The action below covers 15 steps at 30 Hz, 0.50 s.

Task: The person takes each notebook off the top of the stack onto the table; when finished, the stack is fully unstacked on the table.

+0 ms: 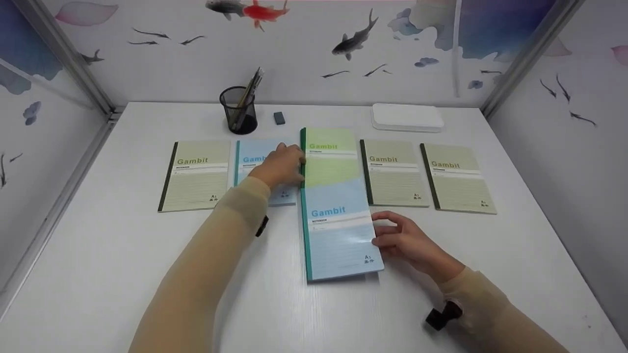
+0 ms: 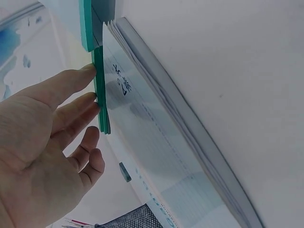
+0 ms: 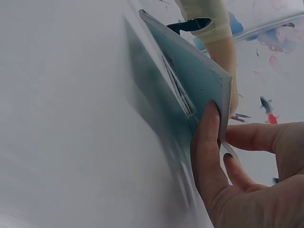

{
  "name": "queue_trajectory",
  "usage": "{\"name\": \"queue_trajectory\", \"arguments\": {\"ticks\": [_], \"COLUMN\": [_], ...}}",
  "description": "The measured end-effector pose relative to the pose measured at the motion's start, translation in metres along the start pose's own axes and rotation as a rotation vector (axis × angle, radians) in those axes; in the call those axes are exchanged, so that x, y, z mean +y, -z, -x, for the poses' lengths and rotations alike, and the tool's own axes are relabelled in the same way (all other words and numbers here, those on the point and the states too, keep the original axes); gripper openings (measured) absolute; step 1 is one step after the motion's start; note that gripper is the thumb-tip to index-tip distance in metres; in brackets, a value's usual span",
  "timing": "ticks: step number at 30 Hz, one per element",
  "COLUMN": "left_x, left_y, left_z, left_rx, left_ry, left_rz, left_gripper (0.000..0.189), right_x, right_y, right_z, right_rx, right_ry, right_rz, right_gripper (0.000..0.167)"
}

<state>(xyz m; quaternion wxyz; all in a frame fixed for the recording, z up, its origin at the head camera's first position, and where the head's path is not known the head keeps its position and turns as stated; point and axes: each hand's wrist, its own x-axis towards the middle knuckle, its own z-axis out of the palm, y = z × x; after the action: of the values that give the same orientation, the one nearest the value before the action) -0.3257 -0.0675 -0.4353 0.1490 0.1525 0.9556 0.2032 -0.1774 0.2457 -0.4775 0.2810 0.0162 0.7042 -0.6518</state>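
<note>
My right hand [image 1: 409, 245] pinches a blue Gambit notebook [image 1: 338, 240] by its right edge. In the right wrist view that notebook [image 3: 204, 71] is tilted off the table, a finger under it and the thumb on the other side. Its far end overlaps a light-green notebook [image 1: 331, 169]. My left hand [image 1: 280, 164] reaches over another blue notebook [image 1: 289, 196] lying flat. The left fingertips [image 2: 90, 71] touch the dark-green spines [image 2: 99, 90] of the green notebook stack, without wrapping around them. Part of the green cover is hidden under the held notebook.
An olive notebook [image 1: 196, 181] lies at the left, and two more, an inner one [image 1: 392, 179] and an outer one [image 1: 461, 184], at the right. Behind stand a mesh pen cup [image 1: 240, 117], a dark eraser [image 1: 279, 118] and a white case [image 1: 407, 117]. Walls border the table.
</note>
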Motion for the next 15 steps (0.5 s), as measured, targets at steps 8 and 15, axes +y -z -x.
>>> {"name": "queue_trajectory", "arguments": {"ticks": [8,15], "left_x": [0.001,0.003], "left_y": [0.002,0.000], "left_z": [0.000,0.001], "left_rx": [-0.002,-0.009], "left_ry": [0.023,0.035], "left_rz": [-0.002,0.004], "left_gripper": [0.056,0.057], "right_x": [0.003,-0.001], "right_y": [-0.007,-0.014], "right_z": [0.006,0.010], "right_rx": [0.006,0.084], "right_ry": [0.007,0.055], "right_rz": [0.095,0.349], "right_gripper": [0.054,0.071]}}
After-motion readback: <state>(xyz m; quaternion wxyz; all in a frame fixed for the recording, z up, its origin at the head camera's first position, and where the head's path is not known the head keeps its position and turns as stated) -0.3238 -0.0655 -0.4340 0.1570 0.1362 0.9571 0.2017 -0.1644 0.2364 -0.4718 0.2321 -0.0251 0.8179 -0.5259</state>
